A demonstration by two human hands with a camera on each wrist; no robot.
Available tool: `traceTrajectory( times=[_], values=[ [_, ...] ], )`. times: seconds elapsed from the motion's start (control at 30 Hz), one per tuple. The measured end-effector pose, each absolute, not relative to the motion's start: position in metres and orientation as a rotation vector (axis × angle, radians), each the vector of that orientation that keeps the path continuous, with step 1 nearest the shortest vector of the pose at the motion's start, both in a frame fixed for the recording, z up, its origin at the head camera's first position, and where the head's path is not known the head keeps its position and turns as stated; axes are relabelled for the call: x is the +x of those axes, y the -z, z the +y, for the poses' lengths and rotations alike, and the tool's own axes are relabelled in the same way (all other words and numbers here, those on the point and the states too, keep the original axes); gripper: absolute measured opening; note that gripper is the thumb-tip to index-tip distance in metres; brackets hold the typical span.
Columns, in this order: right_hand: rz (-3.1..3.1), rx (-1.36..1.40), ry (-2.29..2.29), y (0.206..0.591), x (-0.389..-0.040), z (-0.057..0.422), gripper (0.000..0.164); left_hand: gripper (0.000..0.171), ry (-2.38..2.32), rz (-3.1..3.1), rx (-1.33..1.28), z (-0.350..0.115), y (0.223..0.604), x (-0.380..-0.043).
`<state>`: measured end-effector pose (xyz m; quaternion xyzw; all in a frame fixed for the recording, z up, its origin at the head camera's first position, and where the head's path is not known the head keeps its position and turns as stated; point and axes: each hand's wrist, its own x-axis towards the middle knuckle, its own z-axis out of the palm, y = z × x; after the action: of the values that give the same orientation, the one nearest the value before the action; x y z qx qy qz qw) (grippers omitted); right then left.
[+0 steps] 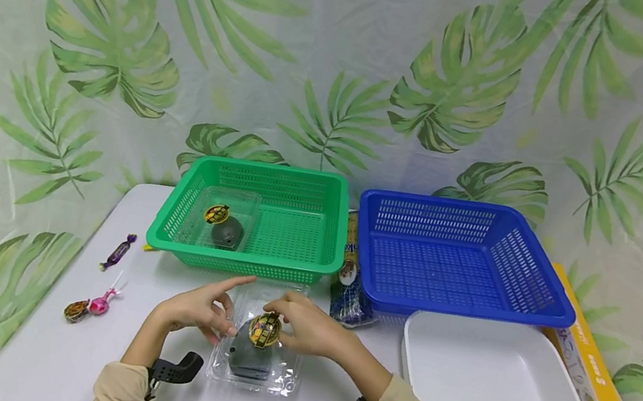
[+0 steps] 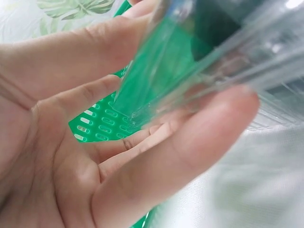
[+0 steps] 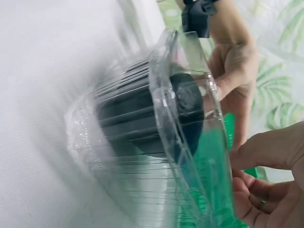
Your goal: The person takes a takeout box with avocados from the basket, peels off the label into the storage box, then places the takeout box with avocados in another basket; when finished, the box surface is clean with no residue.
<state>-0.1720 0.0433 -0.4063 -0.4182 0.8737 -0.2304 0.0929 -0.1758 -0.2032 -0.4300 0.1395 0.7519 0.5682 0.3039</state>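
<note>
A clear plastic clamshell box [image 1: 285, 379] stands on the table in front of me, holding a dark, rounded object [image 1: 248, 362]. A round black-and-yellow sticker [image 1: 264, 330] is on its lid. My left hand [image 1: 197, 310] is at the box's left side, thumb against it and index finger extended past its far corner. From the right, my right hand [image 1: 307, 326] rests its fingertips on the lid beside the sticker. The right wrist view shows these fingertips [image 3: 240, 202] right at the lid's surface. In the left wrist view the clear plastic [image 2: 161, 71] lies close to the left fingers.
A green basket [image 1: 329, 230] behind holds a similar stickered box [image 1: 253, 207]. To its right are a blue basket [image 1: 551, 313], a dark blue packet [image 1: 352, 301], a white tray [image 1: 490, 378] and a yellow box [image 1: 594, 367]. Wrapped candies [image 1: 99, 305] lie at left.
</note>
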Motion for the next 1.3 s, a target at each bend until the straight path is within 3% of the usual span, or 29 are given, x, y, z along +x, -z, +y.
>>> traceTrajectory(
  times=[0.37, 0.97, 1.3],
  values=[
    [2.707, -1.241, 0.748, 0.414, -0.171, 0.038, 0.028, 0.095, -1.499, 1.993, 0.368, -0.203, 0.428, -0.175],
    [1.793, -0.345, 1.821, 0.407, -0.18, 0.049, 0.049, 0.096, -1.483, 1.99, 0.364, -0.203, 0.427, -0.176],
    [1.693, -0.305, 1.875, 0.406, -0.181, 0.049, 0.046, 0.095, -1.49, 1.987, 0.37, -0.203, 0.428, -0.176]
  ],
)
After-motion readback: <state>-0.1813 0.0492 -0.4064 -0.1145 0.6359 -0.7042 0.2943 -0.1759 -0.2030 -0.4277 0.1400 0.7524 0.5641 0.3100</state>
